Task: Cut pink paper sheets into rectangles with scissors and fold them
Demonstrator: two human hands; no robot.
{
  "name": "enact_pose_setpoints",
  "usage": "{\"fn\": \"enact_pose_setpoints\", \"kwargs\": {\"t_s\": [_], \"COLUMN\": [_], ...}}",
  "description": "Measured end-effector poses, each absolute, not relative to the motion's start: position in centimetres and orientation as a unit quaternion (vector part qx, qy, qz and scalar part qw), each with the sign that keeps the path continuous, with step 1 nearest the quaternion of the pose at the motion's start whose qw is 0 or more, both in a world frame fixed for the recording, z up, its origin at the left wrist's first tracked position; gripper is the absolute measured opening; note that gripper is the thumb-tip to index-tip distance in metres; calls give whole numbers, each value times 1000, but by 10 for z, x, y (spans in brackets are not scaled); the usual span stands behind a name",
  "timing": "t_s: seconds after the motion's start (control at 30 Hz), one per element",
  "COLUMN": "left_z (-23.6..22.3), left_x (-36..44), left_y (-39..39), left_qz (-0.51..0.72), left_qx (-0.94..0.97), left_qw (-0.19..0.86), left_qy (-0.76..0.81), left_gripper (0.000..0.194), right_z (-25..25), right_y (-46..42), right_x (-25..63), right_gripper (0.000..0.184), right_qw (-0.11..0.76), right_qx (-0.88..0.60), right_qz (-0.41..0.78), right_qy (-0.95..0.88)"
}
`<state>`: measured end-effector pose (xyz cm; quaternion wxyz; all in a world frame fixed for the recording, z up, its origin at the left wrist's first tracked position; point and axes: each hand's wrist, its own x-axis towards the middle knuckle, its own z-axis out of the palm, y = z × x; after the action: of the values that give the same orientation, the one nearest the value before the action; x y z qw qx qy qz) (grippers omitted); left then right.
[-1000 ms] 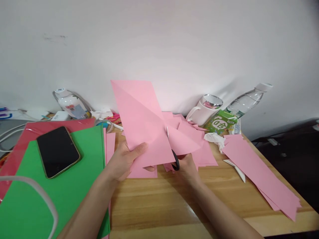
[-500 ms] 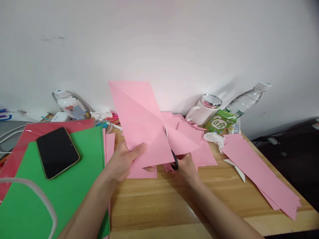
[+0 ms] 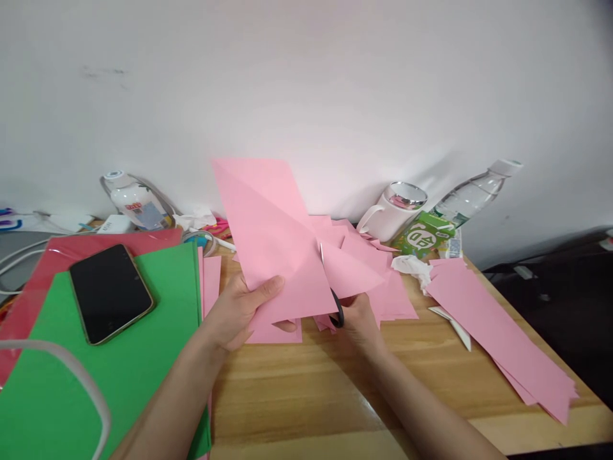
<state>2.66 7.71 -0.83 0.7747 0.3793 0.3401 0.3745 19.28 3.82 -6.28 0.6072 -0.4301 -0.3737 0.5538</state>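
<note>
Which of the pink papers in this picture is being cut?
The raised sheet, gripped by the left hand, with the scissors biting into it; the pink pile and the strips at right lie on the table.

The pink sheet [image 3: 272,243] hides most fingers of the left hand [image 3: 234,310] and much of the scissors [image 3: 339,310]. The right hand's fingers [image 3: 357,313] are partly hidden too. The bottom edge cuts off both forearms and the green sheets [image 3: 115,377]; print on the white bottle [image 3: 143,207] is too small to read.
</note>
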Motion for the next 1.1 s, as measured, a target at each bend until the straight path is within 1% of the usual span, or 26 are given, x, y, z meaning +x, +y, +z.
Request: {"fn": "enact_pose_setpoints", "kwargs": {"t_s": [0.2,0.3,0.4,0.57,0.77,0.87,1.0,1.1], "left_z": [-9,-9,-9,-9,-7,-6,-7,-8], "left_x": [26,25,24,24,26,26,25,24], "left_y": [78,78,77,77,78,78,77,77], "left_qz": [372,370,373,372,374,373,366,367], "left_qx": [385,396,401,397,389,389,398,401], "left_qw": [769,761,755,761,760,759,759,761], "left_qy": [350,357,360,353,363,366,362,356], "left_gripper": [23,25,28,25,27,28,27,26], "right_z": [-52,-53,-56,-60,-60,-59,-58,-58], "right_y": [38,38,39,39,39,38,38,38], "right_x": [191,192,193,192,192,192,193,192], "right_gripper": [17,14,17,15,22,20,23,20], "right_qw": [601,596,599,607,607,611,603,607], "right_qx": [-446,-449,-445,-438,-431,-432,-444,-443], "right_qz": [556,559,560,556,560,557,555,555], "right_qy": [-361,-361,-361,-362,-363,-360,-361,-357]}}
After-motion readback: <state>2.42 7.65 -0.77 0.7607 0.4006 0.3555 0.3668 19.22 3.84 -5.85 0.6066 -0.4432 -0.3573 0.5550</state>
